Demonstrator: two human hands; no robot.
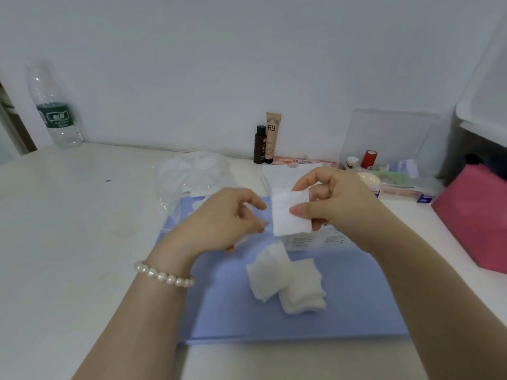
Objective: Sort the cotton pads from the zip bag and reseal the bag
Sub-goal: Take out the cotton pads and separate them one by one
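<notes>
My right hand (333,200) pinches a square white cotton pad (288,215) between thumb and fingers, held upright above the blue mat (343,297). My left hand (219,219) hovers just left of that pad with its fingers curled; whether it holds anything is unclear. Two small stacks of white cotton pads (286,279) lie side by side on the mat below my hands. The clear zip bag (192,174) lies crumpled behind my left hand, with some white pads showing inside it.
A plastic water bottle (53,111) stands at the far left by the wall. A dark small bottle (260,145) and a BB tube (273,137) stand at the back. A clear organiser (384,149) with toiletries and a pink box (477,215) sit right.
</notes>
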